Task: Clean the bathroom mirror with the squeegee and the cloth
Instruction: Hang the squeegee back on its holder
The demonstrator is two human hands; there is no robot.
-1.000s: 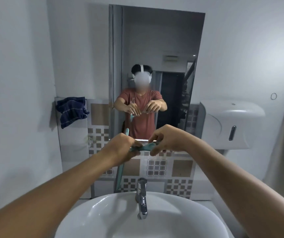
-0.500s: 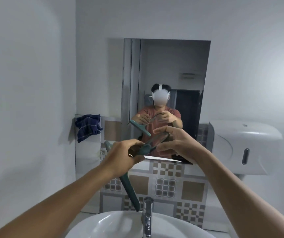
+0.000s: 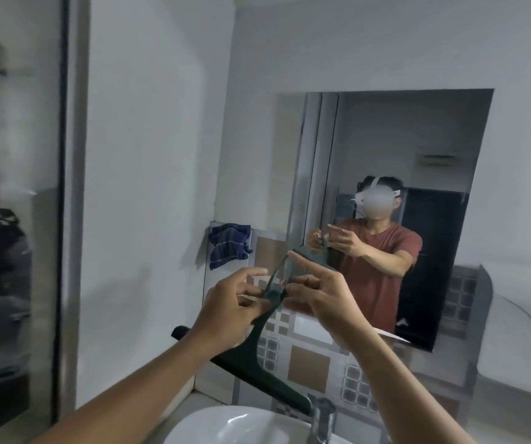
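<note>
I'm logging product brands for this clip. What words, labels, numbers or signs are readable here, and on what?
No text can be read.
The squeegee and the white dispenser show no visible brand or label.
A small plate reflected in the mirror is too blurred to read.

Dim, cool, grey-blue light across the whole frame, soft and even. Faint, diffuse shadows thrown leftward on the plain white wall [image 3: 161, 155], darkest just left of and below the dark blue checked cloth [image 3: 228, 245], suggesting a source to the right. Small bright highlight at bottom centre on the white ceramic basin [image 3: 241, 424]; dull sheen on the chrome tap [image 3: 321, 416]. Heavy motion smear down the left edge over the dark glossy panel [image 3: 7, 251]. Softer blur at centre on the left hand [image 3: 232, 302], right hand [image 3: 321, 299] and dark-green plastic squeegee [image 3: 257, 363]. Wide-angle bending and leaning of straight lines, plain in the slanted edges of the frameless rectangular mirror [image 3: 386, 149] and strongest at far right, stretching the white wall-mounted dispenser [image 3: 520, 315]. Grainy and soft overall.
</note>
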